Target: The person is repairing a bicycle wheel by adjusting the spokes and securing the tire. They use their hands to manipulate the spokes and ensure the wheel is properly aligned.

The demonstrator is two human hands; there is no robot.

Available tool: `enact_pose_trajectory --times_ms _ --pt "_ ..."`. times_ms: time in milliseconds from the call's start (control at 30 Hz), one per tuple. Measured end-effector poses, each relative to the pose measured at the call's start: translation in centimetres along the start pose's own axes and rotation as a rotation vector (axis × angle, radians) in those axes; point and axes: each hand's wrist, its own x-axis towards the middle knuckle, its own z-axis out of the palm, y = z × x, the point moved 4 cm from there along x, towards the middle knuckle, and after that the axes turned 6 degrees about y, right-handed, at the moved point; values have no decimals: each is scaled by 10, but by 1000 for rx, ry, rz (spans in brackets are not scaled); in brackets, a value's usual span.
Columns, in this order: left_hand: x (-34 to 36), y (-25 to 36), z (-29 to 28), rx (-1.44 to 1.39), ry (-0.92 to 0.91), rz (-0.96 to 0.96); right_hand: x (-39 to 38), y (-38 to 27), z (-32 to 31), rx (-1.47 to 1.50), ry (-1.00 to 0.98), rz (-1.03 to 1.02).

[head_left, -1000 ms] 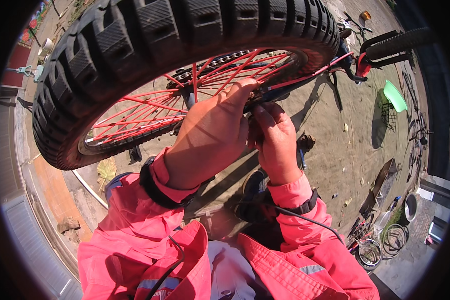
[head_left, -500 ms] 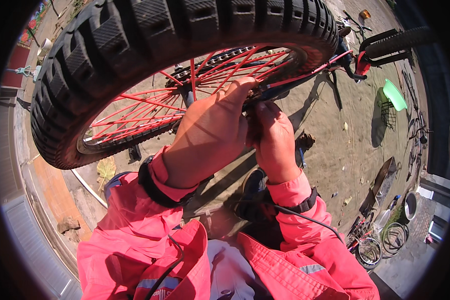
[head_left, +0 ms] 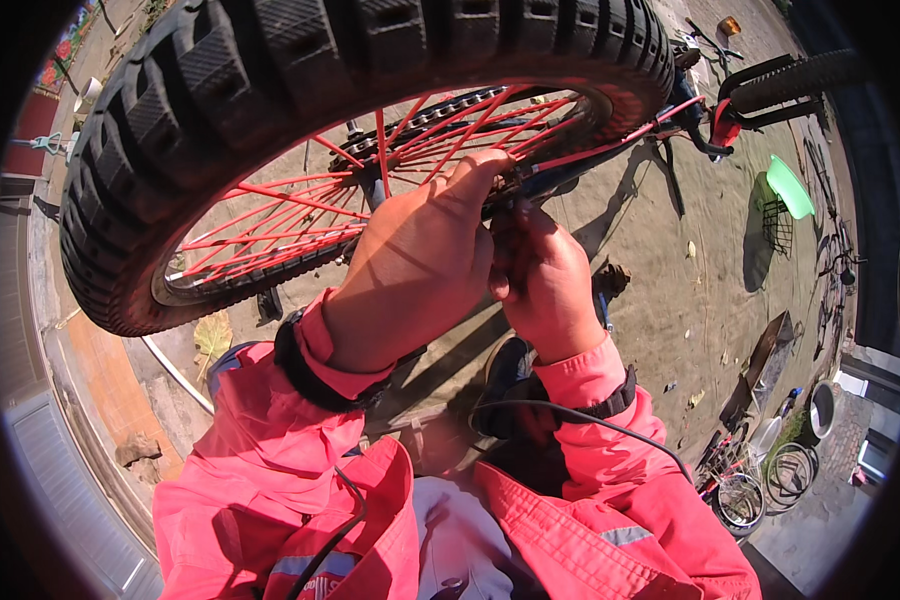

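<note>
A bicycle wheel with a knobby black tyre (head_left: pixel 220 100) and red spokes (head_left: pixel 300 208) fills the upper left. My left hand (head_left: pixel 415 265) reaches beside the spokes, its fingers curled round a small dark part (head_left: pixel 507 187) on the bicycle frame next to the rim. What kind of part this is, I cannot make out. Just below it my right hand (head_left: pixel 555 285) is closed, thumb and fingers pinched together close to the left fingertips. Whatever lies between those fingers is hidden in shadow. Behind the spokes runs the chain (head_left: pixel 460 103).
The bicycle's other wheel (head_left: pixel 800 82) is at the upper right. A green basin (head_left: pixel 790 187) tilts over a black wire basket (head_left: pixel 776 230). Metal rims (head_left: pixel 740 500) and loose parts lie at the lower right. A dark shoe (head_left: pixel 510 370) stands below my hands.
My right hand has shifted slightly and its fingers have turned a little under the dark part. The left hand stays nearly in place, and the tyre has barely moved in view.
</note>
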Motion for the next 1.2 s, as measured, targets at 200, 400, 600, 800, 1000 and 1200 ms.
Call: enact_pose_trajectory --times_ms 200,400,600,800,1000,1200 --pt "0 0 -1 21 -52 -50 3 -2 5 -427 23 -324" --pt "0 1 -2 3 -22 -33 2 1 2 -38 -25 6" --pt "0 -1 -1 14 5 -19 3 -4 2 -301 -19 -191" --pt "1 4 -2 0 11 3 4 -4 1 -350 -16 -323" --pt "-3 1 -2 -28 -83 -94 4 2 0 65 61 102" --pt "-4 -3 0 20 -11 -26 3 -3 -4 -34 12 69"
